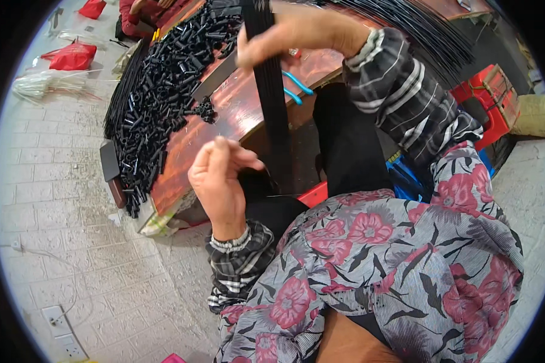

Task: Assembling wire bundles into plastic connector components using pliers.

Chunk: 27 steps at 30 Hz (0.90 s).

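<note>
My right hand [306, 33] is at the top of the view, somewhat smeared by motion, and wraps round a long flat bundle of black strands [269, 97]. The bundle hangs down past the table edge toward my lap. Lower and to the left, my left hand [221, 178] is raised apart from the bundle. Its fingers are curled into a pinch, and whatever lies between them is too small to make out. A tool with light-blue handles [298, 86] lies at the table edge, just right of the bundle.
Short black tubes [169, 78] are heaped along the reddish table [191, 151], with a flat grey piece [215, 77] beside them. Long black rods [418, 30] lie at upper right. A red plastic stool [487, 103] stands right; another person's hands [151, 5] show at the far side.
</note>
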Available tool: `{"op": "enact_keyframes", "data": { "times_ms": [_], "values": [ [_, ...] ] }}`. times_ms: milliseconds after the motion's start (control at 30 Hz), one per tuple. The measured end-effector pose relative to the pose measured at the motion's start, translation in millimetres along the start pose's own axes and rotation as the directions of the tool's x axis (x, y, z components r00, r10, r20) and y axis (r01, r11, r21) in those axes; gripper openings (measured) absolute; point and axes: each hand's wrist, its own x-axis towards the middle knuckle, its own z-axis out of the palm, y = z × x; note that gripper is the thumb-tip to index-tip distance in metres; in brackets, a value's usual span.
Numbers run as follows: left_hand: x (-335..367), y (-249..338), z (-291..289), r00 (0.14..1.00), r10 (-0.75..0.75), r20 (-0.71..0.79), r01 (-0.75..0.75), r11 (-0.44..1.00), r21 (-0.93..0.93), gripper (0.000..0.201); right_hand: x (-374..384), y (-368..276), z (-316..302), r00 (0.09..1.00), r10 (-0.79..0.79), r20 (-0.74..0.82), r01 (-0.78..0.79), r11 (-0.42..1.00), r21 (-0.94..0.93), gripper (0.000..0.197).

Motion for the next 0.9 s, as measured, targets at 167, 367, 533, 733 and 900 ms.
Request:
{"op": "enact_keyframes", "data": {
  "times_ms": [167,367,533,733,900],
  "values": [
    [44,3,-8,0.914,0.222,-0.341,-0.196,0.975,0.108,0.032,9,1,36,0.892,0.252,0.375,-0.285,0.958,0.036,0.022],
    [77,48,-11,0.943,0.325,-0.079,-0.309,0.936,0.167,0.042,25,31,76,0.806,0.246,0.538,-0.274,0.961,-0.028,0.021],
    [92,59,-10,0.993,0.122,0.003,-0.121,0.984,0.130,0.033,31,46,90,0.811,0.180,0.557,-0.248,0.968,0.048,0.024],
    [70,40,-19,0.993,0.098,-0.068,-0.093,0.993,0.069,0.023,19,86,117,0.902,0.069,0.426,-0.152,0.975,0.164,0.027],
    [47,66,-8,0.871,0.320,0.373,-0.312,0.946,-0.084,0.062,-5,57,84,0.933,0.129,0.335,-0.275,0.856,0.438,0.031]
  ]
}}
